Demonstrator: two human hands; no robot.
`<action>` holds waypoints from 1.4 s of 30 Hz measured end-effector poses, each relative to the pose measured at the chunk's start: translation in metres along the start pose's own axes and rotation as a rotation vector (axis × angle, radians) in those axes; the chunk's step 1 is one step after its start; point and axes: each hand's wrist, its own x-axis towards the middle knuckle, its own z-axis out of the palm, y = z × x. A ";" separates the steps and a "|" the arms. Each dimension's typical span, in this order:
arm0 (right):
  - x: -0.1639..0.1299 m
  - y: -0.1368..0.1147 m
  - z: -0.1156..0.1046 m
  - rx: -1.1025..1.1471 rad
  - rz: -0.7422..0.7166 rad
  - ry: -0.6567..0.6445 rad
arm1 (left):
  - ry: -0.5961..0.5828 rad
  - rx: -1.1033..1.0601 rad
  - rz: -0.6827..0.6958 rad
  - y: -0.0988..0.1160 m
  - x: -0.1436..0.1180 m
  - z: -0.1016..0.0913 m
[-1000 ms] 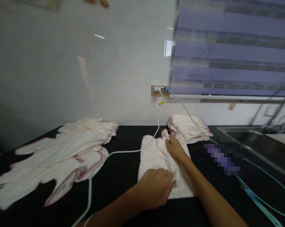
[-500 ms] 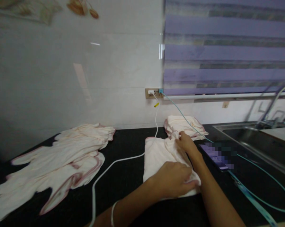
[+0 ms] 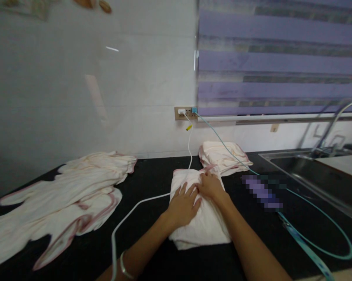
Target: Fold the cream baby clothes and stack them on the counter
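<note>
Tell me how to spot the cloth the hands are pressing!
Look at the black counter under the wall socket. In its middle lies a folded cloth with both hands flat on it. The small folded pile behind and the spread clothes leftward go untouched.

left hand (image 3: 182, 206) flat, fingers spread, right hand (image 3: 210, 185) palm down

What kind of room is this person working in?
Probably a home kitchen or utility room. A steel sink with a tap is set into the black counter, the wall is tiled, and both hands press on a folded cloth.
</note>
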 end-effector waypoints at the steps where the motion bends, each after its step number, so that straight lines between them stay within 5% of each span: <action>1: 0.000 0.001 0.003 -0.009 0.010 -0.021 | 0.002 0.017 -0.001 0.001 0.000 0.000; 16: 0.010 0.016 0.004 0.057 0.130 -0.019 | 0.026 0.077 -0.057 -0.012 -0.021 -0.008; 23: -0.006 -0.006 -0.008 -0.024 0.115 0.124 | 0.046 -0.244 0.111 -0.035 -0.022 -0.019; 26: -0.027 -0.040 -0.027 0.016 -0.112 0.283 | 0.237 -0.487 0.136 -0.059 -0.014 -0.028; 29: -0.060 -0.087 -0.030 0.223 -0.429 0.288 | 0.352 -0.503 0.031 -0.092 -0.009 -0.031; 34: -0.113 -0.141 0.007 0.080 -0.420 0.000 | 0.123 -0.424 0.168 -0.130 -0.013 -0.025; 37: -0.125 -0.143 0.021 0.028 -0.421 -0.063 | 0.013 -0.358 0.299 -0.136 -0.012 -0.024; 42: -0.125 -0.139 0.015 0.046 -0.415 -0.091 | -0.007 -0.302 0.360 -0.145 -0.010 -0.029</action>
